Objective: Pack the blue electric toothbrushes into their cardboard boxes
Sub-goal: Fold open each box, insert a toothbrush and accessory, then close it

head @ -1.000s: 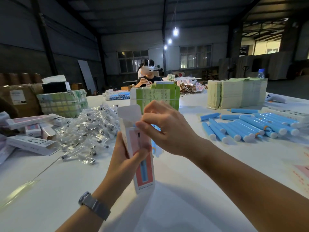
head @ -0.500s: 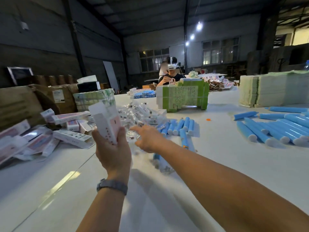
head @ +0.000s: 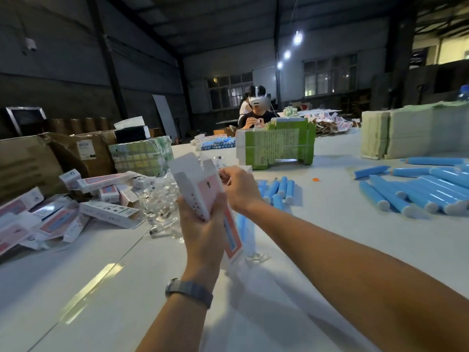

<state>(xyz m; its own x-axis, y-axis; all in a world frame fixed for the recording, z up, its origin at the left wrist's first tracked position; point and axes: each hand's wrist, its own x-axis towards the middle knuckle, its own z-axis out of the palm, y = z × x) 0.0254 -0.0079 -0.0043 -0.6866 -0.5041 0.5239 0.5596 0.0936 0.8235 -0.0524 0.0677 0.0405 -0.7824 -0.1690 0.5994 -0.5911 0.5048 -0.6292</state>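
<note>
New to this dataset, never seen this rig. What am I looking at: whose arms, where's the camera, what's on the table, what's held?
No machine here: a person wears a camera on the head, looking forward and down at their own arms. The left hand grips a pink and white cardboard box with its top flaps open. The right hand works at the box's top; whether it holds anything is unclear. On the white table lie blue toothbrushes, more boxes, and clear plastic bags. Another person sits opposite.

White table [head: 330, 250] is carrying my stuff: blue toothbrushes [head: 278, 190] lying in front, bigger pile [head: 418, 191] lying right; pink boxes [head: 76, 212] heaping left, clear baggies [head: 162, 201] beside them, green stack [head: 276, 146] sitting mid-table, pale stacks [head: 411, 133] sitting far right.
</note>
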